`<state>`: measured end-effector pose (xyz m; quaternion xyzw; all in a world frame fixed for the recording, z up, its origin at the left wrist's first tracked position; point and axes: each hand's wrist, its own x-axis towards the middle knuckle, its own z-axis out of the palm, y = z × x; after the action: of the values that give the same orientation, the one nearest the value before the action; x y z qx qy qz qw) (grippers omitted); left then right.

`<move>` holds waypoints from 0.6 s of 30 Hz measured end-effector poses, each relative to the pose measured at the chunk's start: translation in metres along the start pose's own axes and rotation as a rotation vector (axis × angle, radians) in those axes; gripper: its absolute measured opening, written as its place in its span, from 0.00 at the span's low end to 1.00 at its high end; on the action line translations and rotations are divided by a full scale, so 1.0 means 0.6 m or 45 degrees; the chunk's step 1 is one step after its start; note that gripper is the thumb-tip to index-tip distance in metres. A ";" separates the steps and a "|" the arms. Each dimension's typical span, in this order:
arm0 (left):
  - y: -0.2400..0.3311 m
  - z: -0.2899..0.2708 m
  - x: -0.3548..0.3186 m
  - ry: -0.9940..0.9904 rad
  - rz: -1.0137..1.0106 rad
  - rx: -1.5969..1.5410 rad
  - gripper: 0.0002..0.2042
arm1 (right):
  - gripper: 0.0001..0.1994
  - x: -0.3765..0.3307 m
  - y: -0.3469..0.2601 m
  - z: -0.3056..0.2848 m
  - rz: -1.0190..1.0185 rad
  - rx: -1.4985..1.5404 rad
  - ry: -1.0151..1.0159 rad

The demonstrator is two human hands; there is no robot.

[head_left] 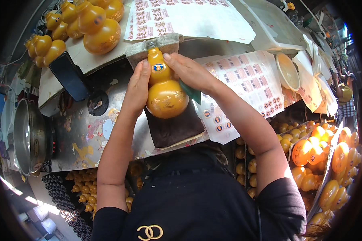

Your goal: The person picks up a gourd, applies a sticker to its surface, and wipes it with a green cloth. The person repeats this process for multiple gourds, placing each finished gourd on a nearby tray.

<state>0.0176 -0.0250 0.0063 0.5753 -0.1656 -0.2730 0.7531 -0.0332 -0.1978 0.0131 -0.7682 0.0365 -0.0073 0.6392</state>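
Observation:
A yellow gourd-shaped bottle (167, 100) lies in front of me, its clear glass neck (151, 44) pointing away. A small oval blue-and-orange sticker (158, 68) sits on its upper bulb, and gold markings show on the lower one. My left hand (140, 82) grips the bottle's left side, thumb along the upper bulb. From the right, my right hand (188, 72) holds it too, thumb near the sticker. A green flat piece (191, 93) sticks out under the right hand; its grip is hidden. Beneath are a grey cloth (133, 51) and a dark pad (171, 130).
Sticker sheets (245, 78) lie right of the bottle, and a larger printed sheet (197, 20) behind it. More yellow gourd bottles (102, 36) stand at far left, near a phone (69, 76). A metal pan (30, 136) is left, a bowl (287, 71) right; crated gourds (309, 152) sit lower right.

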 end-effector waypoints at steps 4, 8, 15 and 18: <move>0.000 0.006 -0.006 0.001 0.071 0.186 0.23 | 0.32 -0.003 -0.005 0.008 -0.054 -0.332 0.077; 0.000 -0.002 -0.005 -0.069 0.047 0.150 0.24 | 0.27 -0.006 -0.015 -0.005 -0.018 -0.347 -0.064; 0.000 -0.003 -0.011 -0.123 0.109 0.129 0.23 | 0.28 -0.006 -0.006 -0.010 -0.065 -0.210 -0.080; -0.003 -0.007 -0.010 -0.137 0.117 0.121 0.23 | 0.26 -0.001 0.004 -0.012 -0.090 -0.146 -0.106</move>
<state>0.0147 -0.0180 0.0035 0.5866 -0.2449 -0.2606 0.7266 -0.0345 -0.2056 0.0119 -0.8039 -0.0169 0.0040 0.5945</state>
